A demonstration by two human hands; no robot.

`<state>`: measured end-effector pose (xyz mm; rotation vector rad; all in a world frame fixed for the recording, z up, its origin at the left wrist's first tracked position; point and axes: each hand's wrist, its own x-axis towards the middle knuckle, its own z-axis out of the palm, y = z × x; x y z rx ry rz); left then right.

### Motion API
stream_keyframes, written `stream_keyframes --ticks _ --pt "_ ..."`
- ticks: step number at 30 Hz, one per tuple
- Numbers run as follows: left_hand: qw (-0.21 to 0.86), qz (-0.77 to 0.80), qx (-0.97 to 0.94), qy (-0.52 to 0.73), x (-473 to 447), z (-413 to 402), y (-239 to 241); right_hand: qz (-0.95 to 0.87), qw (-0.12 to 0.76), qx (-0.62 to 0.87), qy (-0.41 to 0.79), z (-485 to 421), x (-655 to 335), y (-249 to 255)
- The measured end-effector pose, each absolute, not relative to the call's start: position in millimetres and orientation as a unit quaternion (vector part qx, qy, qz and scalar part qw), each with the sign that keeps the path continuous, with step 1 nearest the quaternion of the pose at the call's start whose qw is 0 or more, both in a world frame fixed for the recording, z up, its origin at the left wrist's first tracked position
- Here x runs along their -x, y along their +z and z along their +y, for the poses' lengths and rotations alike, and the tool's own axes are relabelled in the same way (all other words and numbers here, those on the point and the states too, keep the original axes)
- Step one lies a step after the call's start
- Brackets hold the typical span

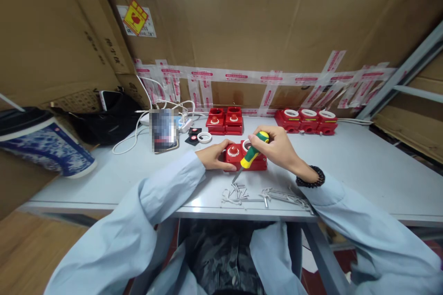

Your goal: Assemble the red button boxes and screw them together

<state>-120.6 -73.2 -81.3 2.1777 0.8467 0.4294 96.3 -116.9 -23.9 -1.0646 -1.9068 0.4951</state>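
Observation:
A red box-shaped part (236, 156) with a round button on top lies on the grey table (363, 166) in front of me. My left hand (216, 155) is closed around its left side and holds it down. My right hand (275, 146) grips a screwdriver (252, 155) with a green and yellow handle; its metal tip points down and to the left, just in front of the red part. A white ring on the part's right half is partly hidden by my right hand.
Loose screws (237, 192) and metal pieces (285, 197) lie near the front edge. More red parts stand at the back middle (224, 122) and back right (306, 120). A white ring (204, 137), black pieces, a phone, cables and a dark bag (107, 122) sit left. Cardboard walls surround the table.

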Motion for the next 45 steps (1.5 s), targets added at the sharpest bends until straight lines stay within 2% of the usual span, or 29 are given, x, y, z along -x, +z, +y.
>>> stream_keyframes --ticks 7,13,18,34,45 --pt "0.373 0.328 -0.851 0.169 120.5 -71.8 -83.8 -0.742 0.511 0.392 0.186 -121.7 -101.2 -10.7" --pt "0.364 0.349 -0.846 0.173 118.7 -71.9 -82.8 -0.681 0.62 0.371 0.12 -117.4 -104.9 -3.8" --pt "0.382 0.336 -0.837 0.202 117.6 -68.0 -89.8 -0.645 0.68 0.347 0.02 -109.0 -102.6 -13.7" --pt "0.46 0.373 -0.768 0.243 113.4 -70.9 -96.5 -0.667 0.656 0.353 0.002 -94.9 -105.0 -28.0" --pt "0.439 0.382 -0.775 0.245 114.7 -68.8 -98.6 -0.665 0.652 0.364 0.0 -96.8 -106.2 -26.0"
